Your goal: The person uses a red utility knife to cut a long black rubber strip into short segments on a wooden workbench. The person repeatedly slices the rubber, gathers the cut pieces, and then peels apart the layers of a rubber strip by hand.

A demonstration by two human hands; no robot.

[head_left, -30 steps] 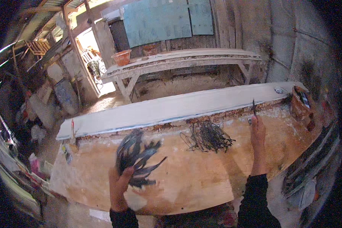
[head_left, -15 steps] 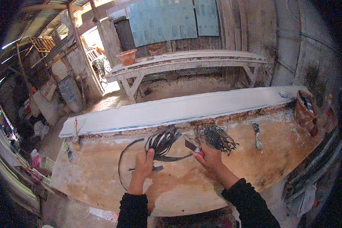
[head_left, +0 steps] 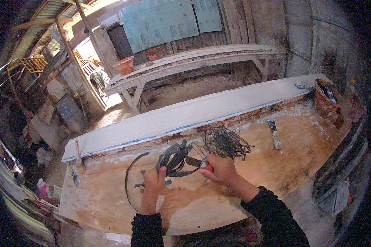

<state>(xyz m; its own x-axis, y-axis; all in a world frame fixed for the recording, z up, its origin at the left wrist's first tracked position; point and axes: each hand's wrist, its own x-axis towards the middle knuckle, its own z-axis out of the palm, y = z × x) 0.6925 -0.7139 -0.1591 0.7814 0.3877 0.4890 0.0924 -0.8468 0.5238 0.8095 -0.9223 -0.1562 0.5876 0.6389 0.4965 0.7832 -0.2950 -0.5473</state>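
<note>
The left hand (head_left: 154, 181) is closed around a bundle of dark flat strips (head_left: 175, 158), gripping them where they gather near the middle of the desk (head_left: 111, 197). The strips fan upward and to the right from the fist, and one long strip curves away to the left in a wide loop that lies on the desk top.

The right hand (head_left: 220, 169) is closed too, fingers curled around a small tool with a red handle (head_left: 209, 167). Its dark front end points left and touches the strips just beside the left hand. How the tool's tip sits among the strips is too small to tell.

Just behind the right hand lies a tangled heap of thin dark wires (head_left: 226, 143), apart from the strips, close to the rough back edge of the desk. Farther right on the desk lies a scraper (head_left: 274, 133) with a pale blade, well apart from both hands. A long white plank (head_left: 185, 115) runs along the back of the desk from left to right. At the far right end stands a brown basket (head_left: 325, 101) holding small items.
</note>
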